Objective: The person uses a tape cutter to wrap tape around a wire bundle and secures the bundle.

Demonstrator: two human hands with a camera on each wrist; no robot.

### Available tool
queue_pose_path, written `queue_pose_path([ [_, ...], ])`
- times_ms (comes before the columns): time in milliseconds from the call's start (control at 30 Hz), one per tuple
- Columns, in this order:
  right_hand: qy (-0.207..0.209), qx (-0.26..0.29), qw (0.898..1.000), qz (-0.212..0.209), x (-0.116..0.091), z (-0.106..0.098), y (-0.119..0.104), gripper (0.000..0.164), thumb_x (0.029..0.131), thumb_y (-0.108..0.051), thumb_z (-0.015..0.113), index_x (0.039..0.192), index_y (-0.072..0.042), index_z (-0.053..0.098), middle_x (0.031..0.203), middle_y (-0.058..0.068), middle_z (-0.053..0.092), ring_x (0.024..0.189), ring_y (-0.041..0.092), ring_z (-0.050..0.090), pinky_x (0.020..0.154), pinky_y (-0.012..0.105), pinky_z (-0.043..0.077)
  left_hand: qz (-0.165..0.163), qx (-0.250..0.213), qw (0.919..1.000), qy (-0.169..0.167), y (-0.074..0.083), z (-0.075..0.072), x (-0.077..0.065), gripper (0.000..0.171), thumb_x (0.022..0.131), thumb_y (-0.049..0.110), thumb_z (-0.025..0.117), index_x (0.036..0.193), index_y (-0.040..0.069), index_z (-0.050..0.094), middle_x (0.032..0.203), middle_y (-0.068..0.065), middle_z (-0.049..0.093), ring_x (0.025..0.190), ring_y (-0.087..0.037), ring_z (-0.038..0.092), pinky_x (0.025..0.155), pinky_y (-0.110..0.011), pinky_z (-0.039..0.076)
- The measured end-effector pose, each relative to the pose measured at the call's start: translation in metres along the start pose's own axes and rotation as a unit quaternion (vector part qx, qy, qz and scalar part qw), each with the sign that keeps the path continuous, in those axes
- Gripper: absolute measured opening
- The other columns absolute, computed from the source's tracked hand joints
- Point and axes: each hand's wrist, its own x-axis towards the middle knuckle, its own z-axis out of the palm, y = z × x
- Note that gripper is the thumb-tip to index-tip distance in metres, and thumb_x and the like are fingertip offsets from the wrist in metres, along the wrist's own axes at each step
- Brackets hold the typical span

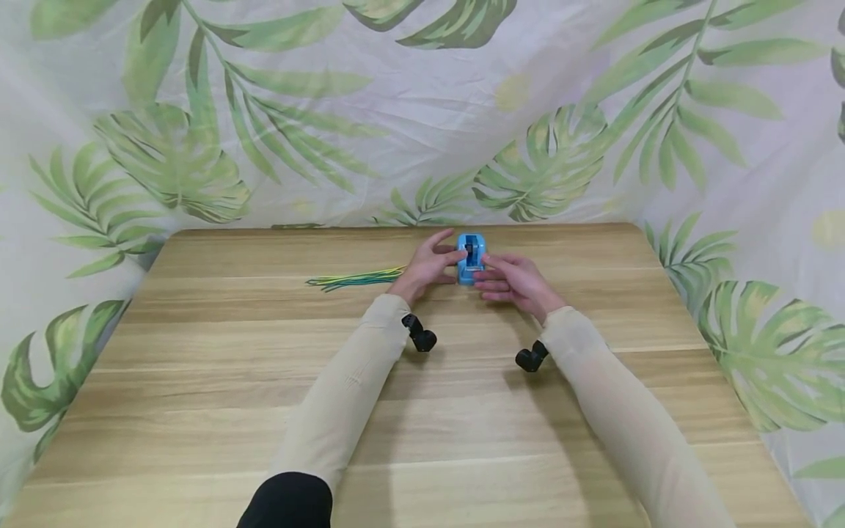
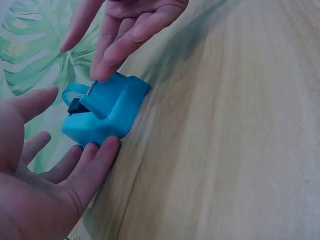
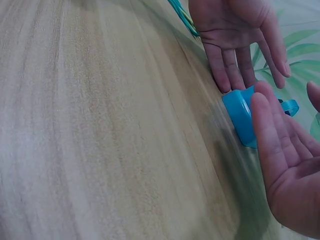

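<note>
A blue tape dispenser (image 1: pixel 472 277) stands upright on the bench (image 1: pixel 462 440), near the back edge, with its toothed cutter (image 2: pixel 92 87) on the side toward the person. The left hand (image 1: pixel 428 268) is on the dispenser's left, its fingers spread, some fingertips touching the lower side of the base and the thumb apart from the others. The right hand (image 1: pixel 515 282) is on the dispenser's right, its fingers nearly straight and close to the body; whether all of them touch is hard to tell. Neither hand appears to pinch or grip it.

As far as can be judged, the dispenser's placing is done or nearly so: it sits level on its base, and perhaps only a small adjustment or letting go is left. No length of tape can be made out hanging past the cutter. The thin green and yellow wires (image 1: pixel 356 279) lie loose to the left of the dispenser, beyond the left hand, held by neither hand; whether anything is left to do with them cannot be told.
</note>
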Motion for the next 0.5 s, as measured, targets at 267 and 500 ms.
queue_pose_path([
  [267,-0.007,0.008,1.000,0.010,0.0058,0.0037,0.0016,0.044,0.103,-0.029,0.061,0.135,0.001,0.052,0.105,0.015,0.074,0.095,0.027,0.073,0.090,0.044,0.056,0.016,0.029,0.9994,0.008,-0.0011,0.0017,0.0036,0.070,0.095,0.005,0.069,0.156,0.013,0.036,0.144,-0.025,0.046,0.121,-0.041,0.055,0.083,-0.049,0.058],
  [500,-0.006,0.016,1.000,0.018,0.0101,0.0076,0.0035,0.034,0.103,-0.026,0.060,0.125,0.000,0.056,0.093,0.010,0.075,0.082,0.020,0.074,0.081,0.038,0.059,0.027,0.050,0.9983,0.011,-0.0012,0.0036,0.0056,0.068,0.095,-0.002,0.067,0.155,0.011,0.039,0.142,-0.026,0.045,0.117,-0.041,0.057,0.082,-0.049,0.058],
])
